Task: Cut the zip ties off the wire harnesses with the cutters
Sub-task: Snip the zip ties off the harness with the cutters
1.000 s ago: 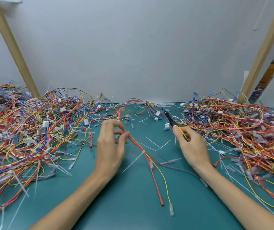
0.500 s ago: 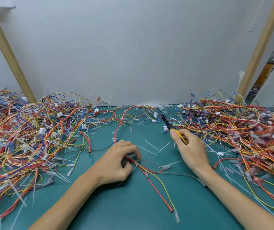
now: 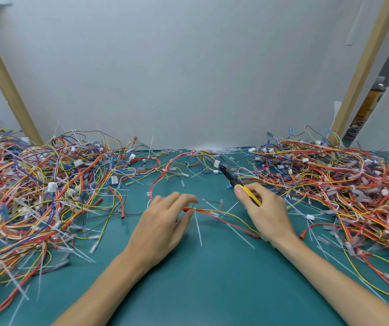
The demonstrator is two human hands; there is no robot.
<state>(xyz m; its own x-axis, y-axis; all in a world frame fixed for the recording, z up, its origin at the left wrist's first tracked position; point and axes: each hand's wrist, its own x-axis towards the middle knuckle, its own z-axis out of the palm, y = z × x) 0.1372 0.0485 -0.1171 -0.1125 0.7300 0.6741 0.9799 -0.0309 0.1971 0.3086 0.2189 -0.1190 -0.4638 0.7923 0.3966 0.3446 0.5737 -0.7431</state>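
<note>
A small wire harness (image 3: 208,211) of red, yellow and black leads is being pinched between the thumb and curled fingertips of the left hand (image 3: 162,222), low over the middle of the teal table (image 3: 200,290). The bundle is being held just beside a white zip tie (image 3: 198,228), which is wrapped around the leads at the fingertips; its long tail is being let hang toward the near edge. From the pinch, the harness is being led rightward and under the right hand (image 3: 267,214).

The cutters (image 3: 237,183) are being gripped in the right hand, with the fingers curled round the yellow handles and the thumb laid along the top. The dark head is being pointed away and to the left, apart from the harness and the tie. Whether the blades are parted cannot be told, since the head is small and blurred.

The work area is being flanked by two tangled heaps of harnesses, a left heap (image 3: 35,189) and a right heap (image 3: 341,180). Loose white tie offcuts (image 3: 240,236) are lying scattered on the table between them. A pale wall (image 3: 188,67) and slanted wooden posts (image 3: 7,85) are being seen behind.
</note>
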